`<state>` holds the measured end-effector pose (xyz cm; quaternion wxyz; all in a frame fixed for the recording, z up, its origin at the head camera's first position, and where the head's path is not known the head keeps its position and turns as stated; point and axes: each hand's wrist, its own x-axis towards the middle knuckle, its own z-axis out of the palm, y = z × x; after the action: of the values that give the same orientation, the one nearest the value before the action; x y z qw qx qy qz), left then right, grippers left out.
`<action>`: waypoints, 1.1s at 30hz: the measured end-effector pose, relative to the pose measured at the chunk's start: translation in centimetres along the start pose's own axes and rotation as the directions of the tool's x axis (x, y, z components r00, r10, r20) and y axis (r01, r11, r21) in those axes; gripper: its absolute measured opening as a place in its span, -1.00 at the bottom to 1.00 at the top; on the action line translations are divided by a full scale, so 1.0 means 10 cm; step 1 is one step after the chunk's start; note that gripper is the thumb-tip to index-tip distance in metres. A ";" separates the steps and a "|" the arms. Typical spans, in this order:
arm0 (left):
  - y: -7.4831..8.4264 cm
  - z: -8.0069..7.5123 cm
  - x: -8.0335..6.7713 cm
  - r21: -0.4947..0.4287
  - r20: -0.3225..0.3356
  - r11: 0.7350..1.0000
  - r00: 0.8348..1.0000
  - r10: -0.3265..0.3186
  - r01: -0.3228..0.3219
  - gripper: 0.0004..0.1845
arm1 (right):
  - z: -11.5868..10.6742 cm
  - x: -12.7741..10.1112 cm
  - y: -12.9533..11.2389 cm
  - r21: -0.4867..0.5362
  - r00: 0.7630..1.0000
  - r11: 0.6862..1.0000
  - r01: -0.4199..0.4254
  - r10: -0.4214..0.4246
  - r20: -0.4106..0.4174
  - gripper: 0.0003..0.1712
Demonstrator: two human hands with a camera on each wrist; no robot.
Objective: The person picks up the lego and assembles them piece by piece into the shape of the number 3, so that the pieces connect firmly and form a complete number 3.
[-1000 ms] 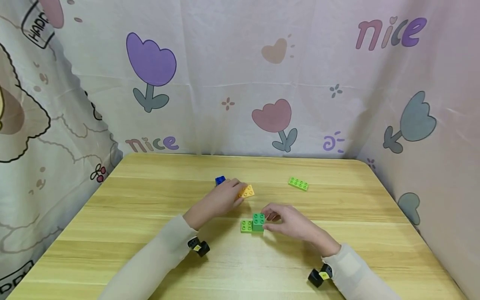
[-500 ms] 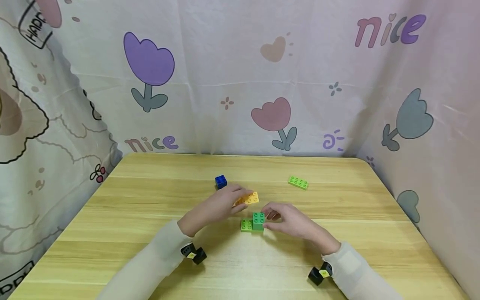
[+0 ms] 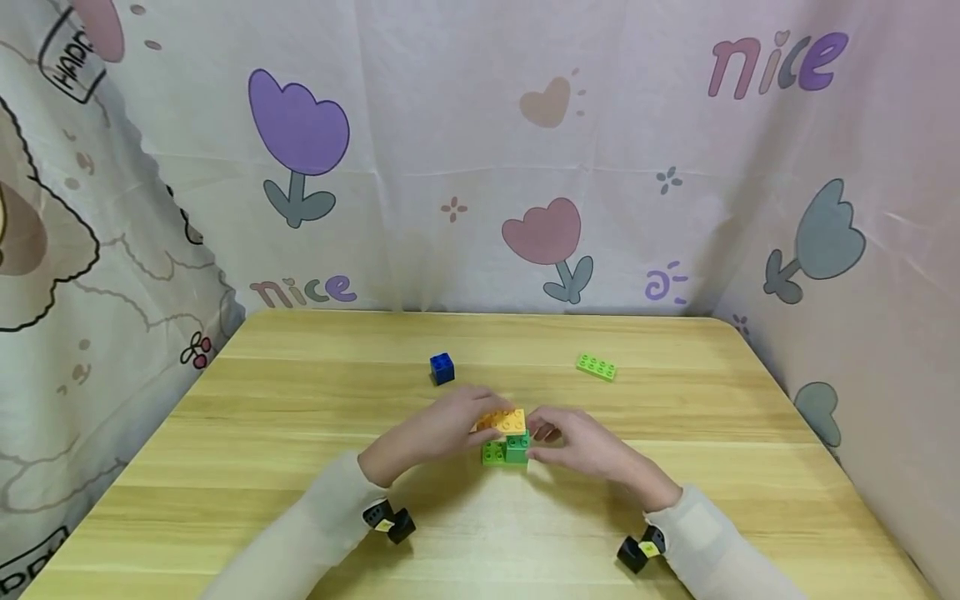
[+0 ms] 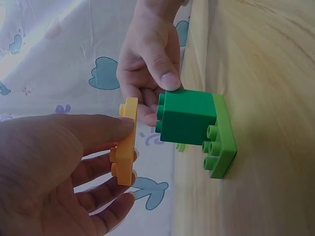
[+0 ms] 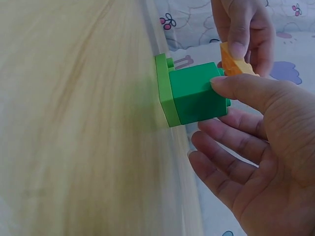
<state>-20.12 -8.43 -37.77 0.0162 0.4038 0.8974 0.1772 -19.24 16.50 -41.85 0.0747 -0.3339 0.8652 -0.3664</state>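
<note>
from where i stand it looks like a stacking step: the yellow brick (image 3: 512, 422) hovers just off the studs of the green block (image 4: 189, 115), which sits upright on the three o'clock end of a lime base (image 3: 492, 452). i'd judge the next move calls for squaring the brick up, then pressing straight down. the left hand (image 3: 448, 423), about ten o'clock from the block, pinches the brick, back upward; the right hand (image 3: 579, 444), at three o'clock, rests its thumb on the block, other fingers loosely bent, though whether it grips i can't tell.
</note>
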 end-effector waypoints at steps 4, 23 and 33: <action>0.01 0.02 0.00 -0.017 0.014 1.000 1.000 -0.003 0.004 -0.58 | -0.01 0.00 -0.01 -0.013 1.000 1.000 -0.001 0.001 -0.007 -0.68; 0.03 0.11 0.03 -0.030 0.039 0.999 0.999 0.033 -0.032 -0.61 | -0.02 0.01 -0.02 -0.008 1.000 1.000 0.001 -0.001 -0.013 -0.70; 0.04 0.13 0.04 -0.025 0.041 1.000 0.999 0.012 -0.011 -0.61 | -0.01 0.00 -0.02 -0.012 1.000 1.000 -0.010 0.010 -0.008 -0.70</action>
<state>-19.84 -7.47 -38.79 0.0387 0.4125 0.8922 0.1799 -19.22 16.45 -41.64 0.0709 -0.3284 0.8694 -0.3622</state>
